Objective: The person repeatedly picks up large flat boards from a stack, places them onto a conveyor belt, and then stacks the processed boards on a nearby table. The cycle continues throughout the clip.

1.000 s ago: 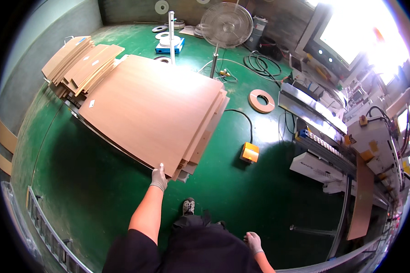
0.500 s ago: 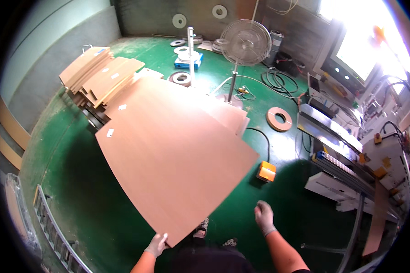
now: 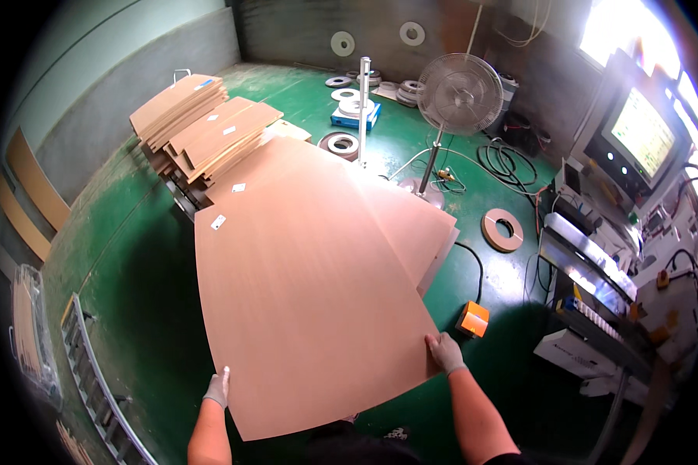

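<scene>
A large light-brown wood panel (image 3: 310, 294) stretches out in front of me, with a small white label near its far left corner. My left hand (image 3: 218, 387), in a pale glove, grips the panel's left edge close to the near corner. At the right edge, near the other near corner, my gloved right hand (image 3: 445, 353) is closed on the same panel. The fingers beneath the panel are hidden. Under its far part lies another panel (image 3: 407, 225), jutting out to the right.
Stacked panels (image 3: 225, 136) rest on a low support at the far left. A fan (image 3: 459, 93) stands behind, near coiled hose. An orange foot pedal (image 3: 473, 318) and a tape roll (image 3: 502, 230) lie on the green floor. At right is a machine with a screen (image 3: 638, 133); a ladder (image 3: 93, 380) lies left.
My right hand, free of the panel before, has moved onto its right edge. The panel has swung round to lie squarer to me, and my left hand sits farther up its left edge.
</scene>
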Motion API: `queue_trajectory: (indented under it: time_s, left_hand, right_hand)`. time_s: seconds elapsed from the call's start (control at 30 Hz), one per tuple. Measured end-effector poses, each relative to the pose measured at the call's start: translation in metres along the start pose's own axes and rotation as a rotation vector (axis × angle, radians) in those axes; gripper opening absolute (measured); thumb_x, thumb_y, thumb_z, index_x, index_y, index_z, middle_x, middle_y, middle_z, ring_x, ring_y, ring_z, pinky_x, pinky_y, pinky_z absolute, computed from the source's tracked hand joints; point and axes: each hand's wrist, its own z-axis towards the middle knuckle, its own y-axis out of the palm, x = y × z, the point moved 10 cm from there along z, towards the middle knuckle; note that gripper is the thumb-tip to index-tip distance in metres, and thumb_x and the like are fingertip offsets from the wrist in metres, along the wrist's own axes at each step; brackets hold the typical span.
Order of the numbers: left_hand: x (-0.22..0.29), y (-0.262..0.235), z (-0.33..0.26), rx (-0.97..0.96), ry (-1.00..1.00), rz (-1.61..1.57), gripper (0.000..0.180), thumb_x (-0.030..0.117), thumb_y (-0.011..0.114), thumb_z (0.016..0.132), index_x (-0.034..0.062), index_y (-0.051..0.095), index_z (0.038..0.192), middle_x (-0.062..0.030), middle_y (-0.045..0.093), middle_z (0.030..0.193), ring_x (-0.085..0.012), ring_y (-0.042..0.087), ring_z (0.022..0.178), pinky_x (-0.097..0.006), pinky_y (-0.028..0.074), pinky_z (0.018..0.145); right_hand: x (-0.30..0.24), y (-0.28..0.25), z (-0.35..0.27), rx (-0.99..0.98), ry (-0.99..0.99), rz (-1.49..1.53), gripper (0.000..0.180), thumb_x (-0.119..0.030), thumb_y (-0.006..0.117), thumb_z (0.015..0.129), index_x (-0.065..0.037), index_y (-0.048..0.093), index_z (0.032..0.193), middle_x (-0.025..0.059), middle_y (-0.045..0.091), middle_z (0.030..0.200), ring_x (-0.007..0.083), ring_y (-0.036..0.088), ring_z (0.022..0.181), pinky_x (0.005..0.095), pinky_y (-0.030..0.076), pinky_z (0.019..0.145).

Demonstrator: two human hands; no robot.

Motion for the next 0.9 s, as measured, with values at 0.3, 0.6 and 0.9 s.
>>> queue_trajectory:
  time_s: [0.3,0.6,0.9]
  left_hand:
    - [0.053,0.052,-0.006,-0.004,0.121,0.44,0.059,0.043,0.048,0.11,-0.0116,0.056,0.133,-0.0253,0.066,0.131,-0.0361,0.066,0.118,-0.044,0.051,0.102]
    - [0.067,0.18,0.009,-0.306,0.21,0.345,0.059,0.044,0.037,0.114,-0.0074,0.061,0.131,-0.019,0.068,0.129,-0.0303,0.067,0.114,-0.044,0.053,0.098]
    - [0.015,0.259,-0.006,-0.389,0.095,-0.032,0.057,0.045,0.039,0.113,-0.0038,0.064,0.128,-0.0128,0.071,0.123,-0.0279,0.068,0.108,-0.041,0.056,0.096]
  right_hand:
    - [0.131,0.055,-0.14,-0.352,0.399,1.167,0.064,-0.053,0.048,0.109,-0.001,0.058,0.145,0.0132,0.065,0.143,0.0306,0.059,0.134,0.0447,0.046,0.112]
    - [0.156,-0.063,-0.141,0.129,0.439,0.839,0.046,-0.046,0.068,0.101,0.0,0.074,0.101,0.0097,0.072,0.092,0.0206,0.068,0.081,0.0382,0.055,0.076]
    - [0.182,-0.159,-0.267,0.442,0.369,0.512,0.049,-0.045,0.064,0.099,0.003,0.067,0.088,0.0183,0.067,0.083,0.031,0.065,0.077,0.0427,0.051,0.073]
